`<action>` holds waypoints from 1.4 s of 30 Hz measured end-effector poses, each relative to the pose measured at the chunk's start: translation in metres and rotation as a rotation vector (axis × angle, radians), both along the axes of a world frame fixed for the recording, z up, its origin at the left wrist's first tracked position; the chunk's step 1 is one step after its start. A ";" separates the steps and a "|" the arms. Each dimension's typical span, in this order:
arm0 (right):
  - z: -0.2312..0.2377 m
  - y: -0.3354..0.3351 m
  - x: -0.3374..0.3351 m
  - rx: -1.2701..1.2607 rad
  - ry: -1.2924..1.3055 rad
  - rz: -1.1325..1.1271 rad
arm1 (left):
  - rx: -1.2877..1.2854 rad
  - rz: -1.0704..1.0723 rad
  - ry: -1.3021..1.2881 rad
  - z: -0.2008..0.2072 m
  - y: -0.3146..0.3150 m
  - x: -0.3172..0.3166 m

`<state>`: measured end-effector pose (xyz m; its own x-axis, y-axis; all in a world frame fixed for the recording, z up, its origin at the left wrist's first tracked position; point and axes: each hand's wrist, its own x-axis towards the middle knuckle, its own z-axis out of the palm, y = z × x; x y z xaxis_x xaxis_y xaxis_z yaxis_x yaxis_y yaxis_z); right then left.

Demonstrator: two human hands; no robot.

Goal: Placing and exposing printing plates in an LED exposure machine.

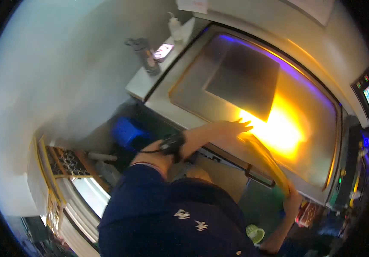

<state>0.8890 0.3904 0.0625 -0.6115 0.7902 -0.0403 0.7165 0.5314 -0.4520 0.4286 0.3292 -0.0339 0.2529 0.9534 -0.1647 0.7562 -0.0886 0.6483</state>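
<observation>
A thin, see-through yellow sheet (266,157) curves between my two hands over the front edge of a lit, framed glass bed. My left hand (235,127) is at its far left end, fingertips beside the bright glare and the hand closed on the sheet's edge. At the near right end, my right hand (293,198) grips the same sheet; its fingers are partly hidden and blurred. A dark rectangular sheet (246,79) lies flat on the bed, with its near corner close to my left fingertips. The strong yellow light washes out part of the sheet's outline.
The bed's metal frame (173,105) has a dark handle (259,176) in front. On a white ledge (138,88) stand a dark bottle (146,58), a phone (164,51) and a white pump bottle (175,28). A control panel (364,93) is at right, a green basket (255,233) below.
</observation>
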 end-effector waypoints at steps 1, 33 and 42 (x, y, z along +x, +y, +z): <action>0.015 0.012 -0.046 0.231 -0.076 0.186 | 0.055 -0.069 0.104 0.002 -0.024 0.001; -0.155 0.569 -0.613 0.441 -0.215 0.378 | 0.344 0.212 0.516 -0.069 0.455 -0.508; -0.156 0.422 -0.580 0.481 -0.182 0.304 | 0.289 0.337 0.645 -0.051 0.314 -0.443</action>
